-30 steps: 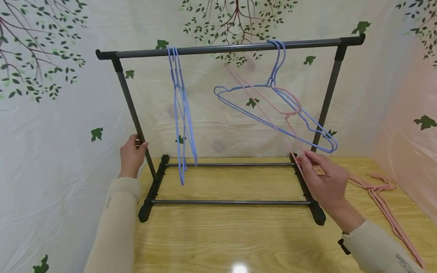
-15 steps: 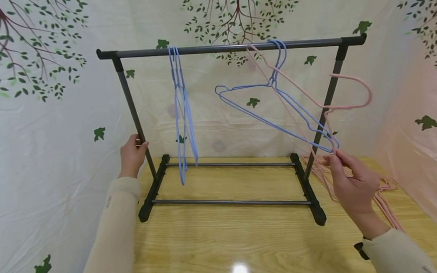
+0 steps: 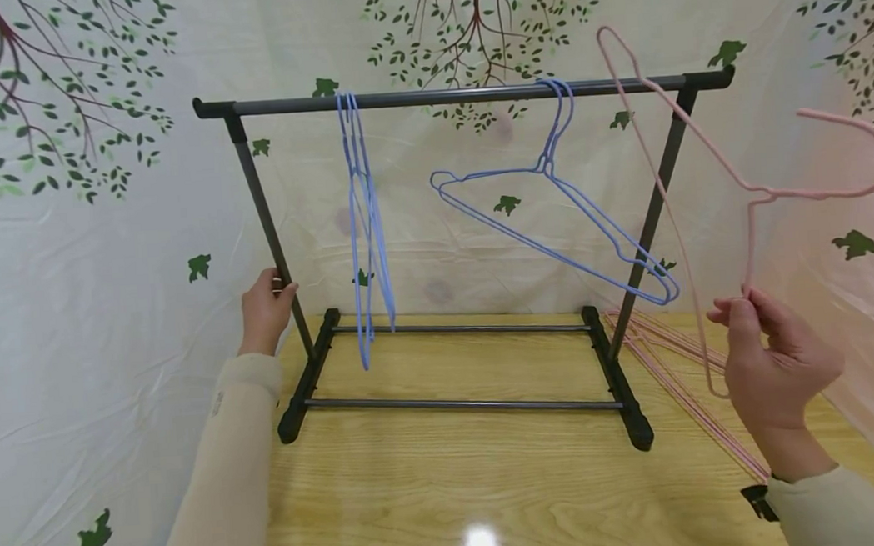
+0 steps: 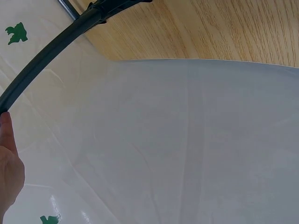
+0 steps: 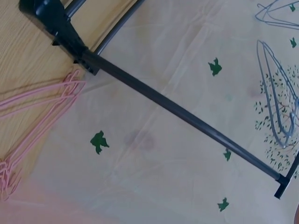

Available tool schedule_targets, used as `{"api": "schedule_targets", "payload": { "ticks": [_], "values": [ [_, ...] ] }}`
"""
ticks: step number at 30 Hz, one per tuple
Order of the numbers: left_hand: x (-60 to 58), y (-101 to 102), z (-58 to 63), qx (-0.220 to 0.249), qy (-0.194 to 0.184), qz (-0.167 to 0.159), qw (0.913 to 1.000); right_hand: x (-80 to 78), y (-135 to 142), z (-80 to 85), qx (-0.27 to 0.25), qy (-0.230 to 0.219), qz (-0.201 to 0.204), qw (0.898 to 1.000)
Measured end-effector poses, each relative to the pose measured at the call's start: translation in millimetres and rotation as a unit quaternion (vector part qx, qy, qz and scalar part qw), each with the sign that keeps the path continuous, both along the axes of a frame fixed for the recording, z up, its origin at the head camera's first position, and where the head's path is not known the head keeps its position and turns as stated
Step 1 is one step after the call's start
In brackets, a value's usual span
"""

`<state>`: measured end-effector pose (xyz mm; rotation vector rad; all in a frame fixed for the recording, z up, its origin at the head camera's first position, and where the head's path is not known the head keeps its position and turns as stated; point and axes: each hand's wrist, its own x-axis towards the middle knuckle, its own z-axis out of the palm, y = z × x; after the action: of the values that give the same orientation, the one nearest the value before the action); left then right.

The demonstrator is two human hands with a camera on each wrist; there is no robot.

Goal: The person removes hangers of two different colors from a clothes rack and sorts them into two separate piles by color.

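Pink hanger (image 3: 772, 195) held up at the right end of the rail (image 3: 441, 98), hook out to the right; it overlaps rail and right post (image 3: 652, 218) in the head view (contact: cannot tell). Right hand (image 3: 781, 369) pinches it on one shoulder, below the neck. Left hand (image 3: 264, 313) grips the left post (image 3: 262, 210). Handling, judged: light, thin, fairly stiff, perhaps slick, not fragile; neck or upper shoulder seems the best hold, leaving the hook free. No container seen; rail bears blue hangers (image 3: 545, 166) in two groups. More pink hangers (image 3: 697, 416) lie on the table (image 3: 450, 489).
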<state>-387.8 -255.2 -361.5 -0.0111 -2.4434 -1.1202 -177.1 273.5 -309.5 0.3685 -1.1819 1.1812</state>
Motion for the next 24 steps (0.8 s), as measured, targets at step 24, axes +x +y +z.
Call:
{"api": "schedule_targets", "payload": {
  "ticks": [24],
  "values": [
    [0.0, -1.0, -2.5, 0.000, -0.001, -0.003, 1.0000, 16.7, 80.0, -22.0, -0.062, -0.100, -0.062, 0.991]
  ]
}}
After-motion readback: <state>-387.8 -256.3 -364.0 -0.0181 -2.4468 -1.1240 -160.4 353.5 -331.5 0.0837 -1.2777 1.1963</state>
